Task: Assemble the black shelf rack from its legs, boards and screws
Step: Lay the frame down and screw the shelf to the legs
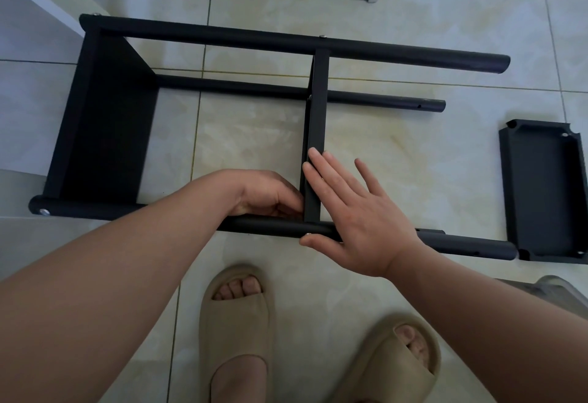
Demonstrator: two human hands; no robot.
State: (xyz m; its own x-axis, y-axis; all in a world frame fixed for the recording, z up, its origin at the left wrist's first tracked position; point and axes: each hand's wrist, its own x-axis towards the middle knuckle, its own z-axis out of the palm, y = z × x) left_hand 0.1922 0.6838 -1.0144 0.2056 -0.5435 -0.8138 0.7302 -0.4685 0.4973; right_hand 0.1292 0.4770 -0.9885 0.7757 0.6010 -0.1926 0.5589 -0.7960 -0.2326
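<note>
Beige slippers (pixel 235 332) sit nearest you on the pale tiled floor (pixel 413 154). Just past them your hands meet at the black rack (pixel 95 154), which lies on its side on the tiles. Your left hand (pixel 267 196) is curled at the corner where the middle board (pixel 315 116) meets the near leg (pixel 127 213). Its fingertips are tucked against the board's left face, and you cannot tell whether they hold anything. Your right hand (pixel 359 215) is spread flat and grips nothing: straight fingers rest on the board's edge, the palm lies over the near leg, and the thumb sits against the leg's near side. At the rack's left end an end board (pixel 108 100) joins the legs, and a silver screw head (pixel 44 211) shows at the near leg's tip. To your right a loose board (pixel 541 192) lies on the floor just beside that leg's free end. Farther off, the far leg (pixel 222 35) runs across the top, with a lower leg (pixel 238 86) beneath it.
</note>
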